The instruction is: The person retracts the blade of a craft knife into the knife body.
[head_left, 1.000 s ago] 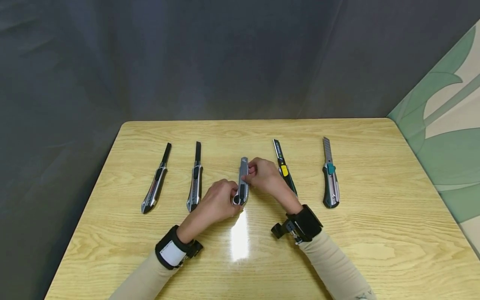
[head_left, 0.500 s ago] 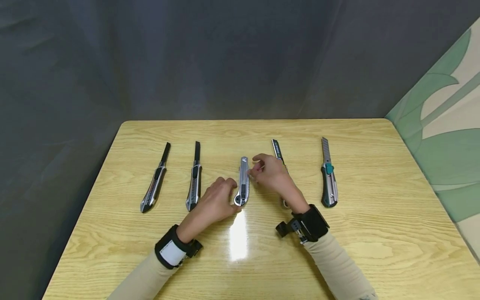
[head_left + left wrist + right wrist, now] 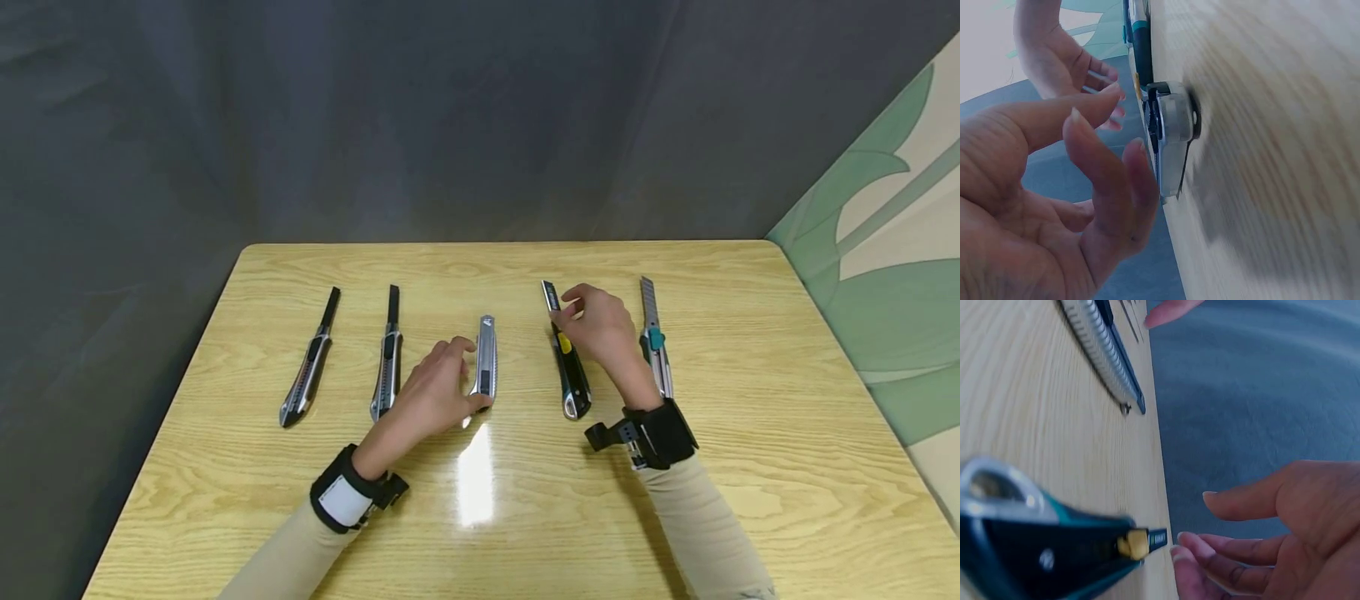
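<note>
In the head view a silver utility knife [image 3: 487,354] lies on the wooden table, its tip away from me. My left hand [image 3: 431,387] hovers at its left side, thumb near the butt end. The left wrist view shows those fingers [image 3: 1100,162] loosely bent beside the knife, holding nothing. Further right lies a dark green utility knife with a yellow slider [image 3: 572,379]. Above its upper part is my right hand [image 3: 597,325], which overlaps it. The right wrist view shows thumb and fingers [image 3: 1241,547] apart, close to that knife's far end, with nothing held.
Two black-and-silver utility knives, one at far left [image 3: 307,375] and one nearer [image 3: 387,367], lie left of my left hand. Another with a teal slider [image 3: 656,342] is partly hidden by my right wrist. A dark curtain [image 3: 480,125] hangs behind the table [image 3: 750,375].
My right hand has let go of the silver utility knife and moved right, over the yellow-slider one. The left hand has loosened from the silver knife and stays beside it.
</note>
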Action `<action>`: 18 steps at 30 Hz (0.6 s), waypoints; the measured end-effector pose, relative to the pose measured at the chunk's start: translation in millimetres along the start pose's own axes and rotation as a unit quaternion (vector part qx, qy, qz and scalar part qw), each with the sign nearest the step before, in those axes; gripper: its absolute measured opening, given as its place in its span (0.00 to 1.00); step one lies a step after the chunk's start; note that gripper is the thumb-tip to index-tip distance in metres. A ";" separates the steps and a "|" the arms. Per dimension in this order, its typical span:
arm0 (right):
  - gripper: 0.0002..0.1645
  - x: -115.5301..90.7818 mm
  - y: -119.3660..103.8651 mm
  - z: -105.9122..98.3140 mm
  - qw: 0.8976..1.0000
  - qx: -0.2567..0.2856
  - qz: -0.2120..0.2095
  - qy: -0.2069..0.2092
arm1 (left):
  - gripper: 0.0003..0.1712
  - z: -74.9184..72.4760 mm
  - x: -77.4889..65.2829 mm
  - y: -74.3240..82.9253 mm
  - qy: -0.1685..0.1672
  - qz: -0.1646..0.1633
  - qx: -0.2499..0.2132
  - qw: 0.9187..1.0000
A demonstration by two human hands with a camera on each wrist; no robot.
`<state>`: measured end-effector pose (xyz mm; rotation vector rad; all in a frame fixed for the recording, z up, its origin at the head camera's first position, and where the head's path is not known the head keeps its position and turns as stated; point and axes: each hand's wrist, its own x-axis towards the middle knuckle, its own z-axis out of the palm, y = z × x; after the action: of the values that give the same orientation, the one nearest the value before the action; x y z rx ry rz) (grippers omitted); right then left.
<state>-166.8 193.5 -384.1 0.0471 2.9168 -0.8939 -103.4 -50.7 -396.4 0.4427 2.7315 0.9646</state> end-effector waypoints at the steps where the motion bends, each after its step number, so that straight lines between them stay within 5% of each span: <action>1: 0.26 0.2 2.5 -0.7 1.000 -0.002 0.008 -0.002 | 0.43 -0.2 1.2 0.8 0.003 0.004 -0.003 1.000; 7: 0.27 -0.4 16.8 1.9 0.999 -0.029 0.034 -0.029 | 0.39 0.2 6.9 3.8 0.004 0.023 -0.037 0.999; 14: 0.30 -3.1 24.3 5.6 0.997 -0.032 0.038 -0.057 | 0.34 2.4 14.7 8.1 0.005 0.094 -0.095 0.991; 18: 0.34 -2.9 24.0 8.3 0.996 -0.046 0.037 -0.066 | 0.32 4.1 18.1 11.9 0.001 0.098 -0.103 0.990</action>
<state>-161.9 208.7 -404.0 0.0860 2.8090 -0.7216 -116.6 -33.3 -393.6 0.6800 2.5883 1.2813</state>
